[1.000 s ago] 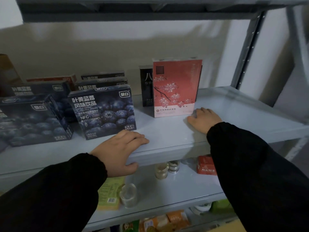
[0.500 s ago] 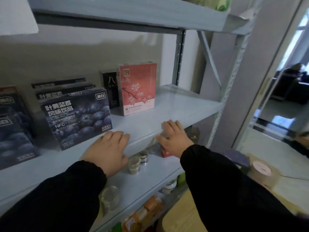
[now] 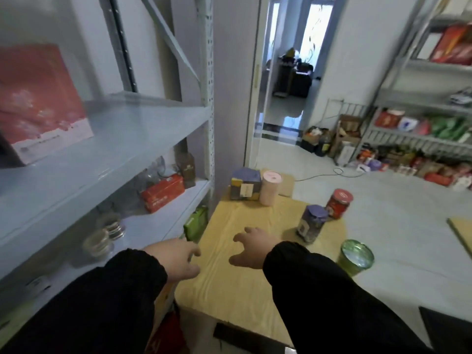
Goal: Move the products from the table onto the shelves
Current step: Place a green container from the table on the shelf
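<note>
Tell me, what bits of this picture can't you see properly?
Head view:
- Pink box: cut off by the left edge and blurred; print unreadable.
- Purple jar: label too blurred to read.
- Red thing low down: mostly hidden by the left sleeve.
- Far shelf goods: too small and blurry to name.

The person wears a long-sleeved black top of plain, matte cloth. The left sleeve (image 3: 102,302) fills the lower left of the frame and the right sleeve (image 3: 332,302) the lower right. Both look loose and softly creased. Each ends in a rounded cuff at the wrist, beyond which the left hand (image 3: 176,259) and right hand (image 3: 251,249) are bare.
</note>
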Tool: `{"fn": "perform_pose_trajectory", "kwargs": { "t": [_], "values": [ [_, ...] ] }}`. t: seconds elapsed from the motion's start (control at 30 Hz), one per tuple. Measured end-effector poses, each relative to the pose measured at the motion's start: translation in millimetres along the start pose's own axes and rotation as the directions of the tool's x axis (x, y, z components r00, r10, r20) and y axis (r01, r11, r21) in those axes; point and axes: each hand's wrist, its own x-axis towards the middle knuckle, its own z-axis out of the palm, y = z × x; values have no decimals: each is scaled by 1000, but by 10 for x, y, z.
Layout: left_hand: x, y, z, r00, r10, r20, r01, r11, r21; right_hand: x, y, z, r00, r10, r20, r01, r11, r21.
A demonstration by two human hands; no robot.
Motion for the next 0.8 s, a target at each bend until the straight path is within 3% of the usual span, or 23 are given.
{"fn": "perform_pose_trajectory", "kwargs": {
  "t": [0.23, 0.5, 0.8],
  "values": [
    [627, 529, 12, 974, 31, 222, -37, 999, 21, 110, 766, 132, 997, 64, 45, -69, 992, 107],
    [1450, 1128, -34, 969, 81, 234, -90, 996, 29, 417, 1838, 149, 989, 127, -77, -109, 974, 198],
    [2249, 2179, -28, 916, 254, 309, -284, 957, 55, 43, 3260, 309, 899, 387, -206, -317, 899, 302]
  ]
}}
